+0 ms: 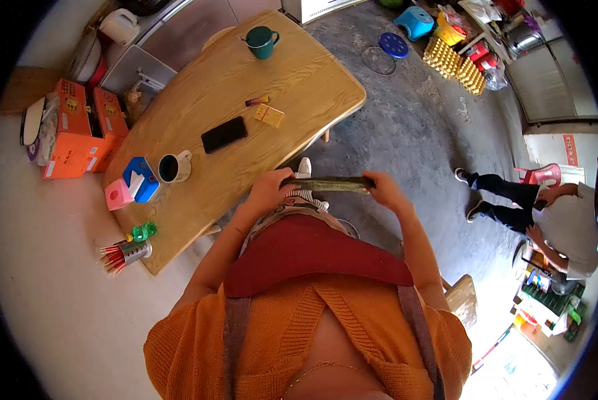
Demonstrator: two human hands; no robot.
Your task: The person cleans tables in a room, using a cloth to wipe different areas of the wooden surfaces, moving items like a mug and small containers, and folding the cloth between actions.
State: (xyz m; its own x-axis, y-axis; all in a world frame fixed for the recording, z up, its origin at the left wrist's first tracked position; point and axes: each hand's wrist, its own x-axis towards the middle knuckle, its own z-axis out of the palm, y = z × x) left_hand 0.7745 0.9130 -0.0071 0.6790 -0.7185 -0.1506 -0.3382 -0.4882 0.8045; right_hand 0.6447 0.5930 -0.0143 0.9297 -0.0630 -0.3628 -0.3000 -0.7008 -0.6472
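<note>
A dark green, folded strip of cloth [332, 185] is stretched level between my two hands, in front of my red and orange clothing. My left hand [270, 191] is closed round its left end, close to the table's edge. At the other end my right hand [387, 191] grips the strip with bent fingers. Beyond my left hand, the wooden table [299, 87] bears a black phone [224, 135], a yellow packet [270, 115], a small purple and yellow tube [257, 101], a white mug with dark liquid [175, 167] and a green lidded mug [262, 43].
Orange boxes [72, 137] stand beyond the table's left side. A blue tissue box [141, 179] and a chopstick holder [136, 251] are near its left end. At the right, another person [559, 220] is by a red chair [544, 175]. Egg trays [444, 59] lie at the back right.
</note>
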